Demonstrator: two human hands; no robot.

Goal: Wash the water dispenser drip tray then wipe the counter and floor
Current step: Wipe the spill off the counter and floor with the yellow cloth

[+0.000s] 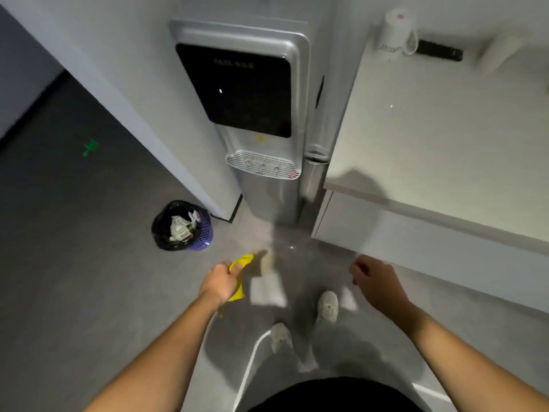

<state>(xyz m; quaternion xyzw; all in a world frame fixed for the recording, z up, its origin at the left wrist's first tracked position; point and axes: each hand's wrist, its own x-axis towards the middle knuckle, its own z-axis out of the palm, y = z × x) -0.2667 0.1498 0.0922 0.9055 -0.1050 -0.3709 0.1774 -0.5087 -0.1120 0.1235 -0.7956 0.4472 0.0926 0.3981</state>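
A silver water dispenser (pixel 258 114) with a black panel stands against the wall ahead. Its slotted grey drip tray (pixel 263 165) sits in place under the taps. My left hand (pixel 219 282) is shut on a yellow cloth (pixel 239 278) that hangs down over the grey floor (pixel 89 263). My right hand (pixel 377 282) hovers near the front of the white counter (pixel 445 129), fingers curled with nothing in them. A wet sheen shows on the floor in front of the dispenser.
A purple bin (pixel 182 226) with a black liner and rubbish stands left of the dispenser. On the counter's far end sit an upturned white cup (pixel 396 32) and a black bar. My white shoes (pixel 328 306) are below, beside a white floor line.
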